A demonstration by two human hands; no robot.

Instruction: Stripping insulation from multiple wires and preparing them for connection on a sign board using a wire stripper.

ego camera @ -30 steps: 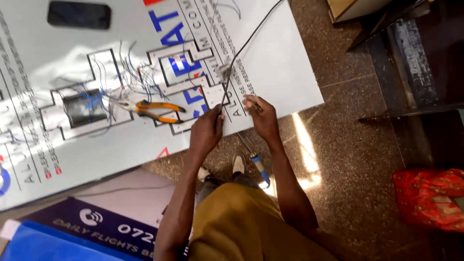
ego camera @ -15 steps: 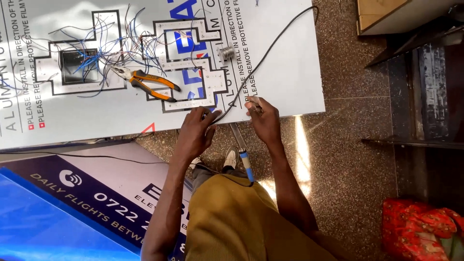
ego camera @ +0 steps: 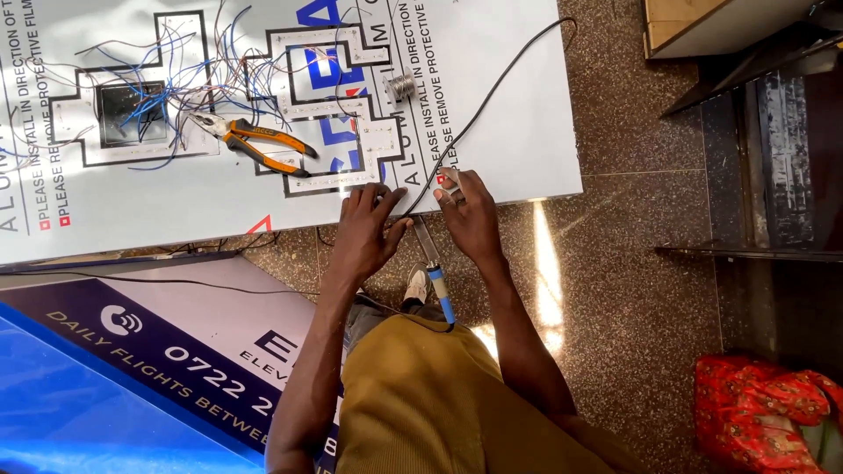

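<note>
My left hand [ego camera: 364, 230] rests at the near edge of the white sign panel [ego camera: 518, 132], fingers curled down, thumb and forefinger closing on the end of the black cable [ego camera: 479, 110] where it meets the panel's edge. My right hand [ego camera: 470, 215] sits just beside it, fingertips pinched around a small pale piece at that same spot; what the piece is I cannot tell. Both hands crowd one point so that one can steady the lead while the other works its end. Between my wrists, lying on the floor and pointing back toward my lap, is a soldering iron [ego camera: 435, 272] with a blue grip, set down within reach but apart from my fingers.

Further up the panel lies a single pair of orange-handled pliers [ego camera: 259, 145], jaws toward the wire tangle, parked beside the cut-out letter channels [ego camera: 334, 96]. One small spool of solder [ego camera: 401, 86] stands near the cable's run. Blue and brown wires [ego camera: 176, 88] spill loosely over the channels, too many to count. To my left a blue printed banner [ego camera: 132, 369] lies flat on the speckled floor [ego camera: 632, 263]; at far right, one red patterned bag [ego camera: 764, 399].
</note>
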